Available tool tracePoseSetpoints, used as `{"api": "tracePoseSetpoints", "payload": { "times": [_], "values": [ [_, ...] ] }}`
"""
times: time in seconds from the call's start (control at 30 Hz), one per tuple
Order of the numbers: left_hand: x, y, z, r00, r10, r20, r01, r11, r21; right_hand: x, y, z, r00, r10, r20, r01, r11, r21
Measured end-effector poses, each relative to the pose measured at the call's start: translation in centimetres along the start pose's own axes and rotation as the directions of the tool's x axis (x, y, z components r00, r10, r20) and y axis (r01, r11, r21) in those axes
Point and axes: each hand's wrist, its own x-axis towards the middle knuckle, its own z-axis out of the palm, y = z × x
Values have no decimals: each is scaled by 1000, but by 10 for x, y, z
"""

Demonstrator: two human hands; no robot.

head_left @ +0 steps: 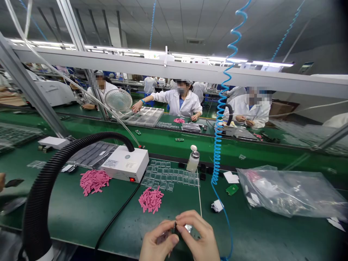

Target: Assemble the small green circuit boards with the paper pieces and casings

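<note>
My left hand and my right hand meet at the front edge of the green bench. Between their fingertips they pinch a small, thin black piece, seen almost edge-on; its exact kind does not show. A bit of something shiny and silvery peeks out by the right fingers. Just beyond my hands lies a pile of pink strips. Behind it, small clear plastic trays sit in rows, with a pump bottle at their far right end.
A white box with a red-lit switch and a thick black hose stand left, near a second pink pile. A coiled blue air hose hangs at right, near a green circuit board and clear plastic bag. Co-workers sit across the conveyor.
</note>
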Motion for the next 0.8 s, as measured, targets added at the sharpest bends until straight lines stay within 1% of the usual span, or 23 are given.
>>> {"api": "tracePoseSetpoints", "payload": {
  "times": [0.07,0.13,0.2,0.3,0.37,0.53,0.7,0.73,0.8],
  "values": [
    [-1,1,2,999,12,-43,-12,1000,-11,0,0,0,1000,0,-4,0,1000,0],
    [-2,1,1,999,15,-46,-16,1000,-13,1,0,0,1000,-1,-9,1,1000,-2],
    [0,-1,-2,999,36,-7,-36,999,5,1,-1,0,1000,-5,-8,5,1000,-4],
    [3,-4,-9,994,73,87,-78,995,56,2,-1,1,1000,-10,-3,10,1000,-7],
    [5,-7,-13,990,86,114,-95,992,77,2,-2,2,1000,-18,-4,18,1000,-11],
    [4,-10,-18,986,111,122,-122,989,85,3,-4,4,998,-68,-13,68,997,-26],
    [3,-6,-18,988,91,124,-102,991,82,4,-6,7,990,-137,-29,135,989,-57],
    [2,-4,-16,990,84,113,-93,993,77,4,-7,7,989,-145,-33,142,988,-66],
    [-1,1,-11,996,66,55,-69,996,56,3,-8,7,990,-142,-26,139,987,-81]
  ]
}}
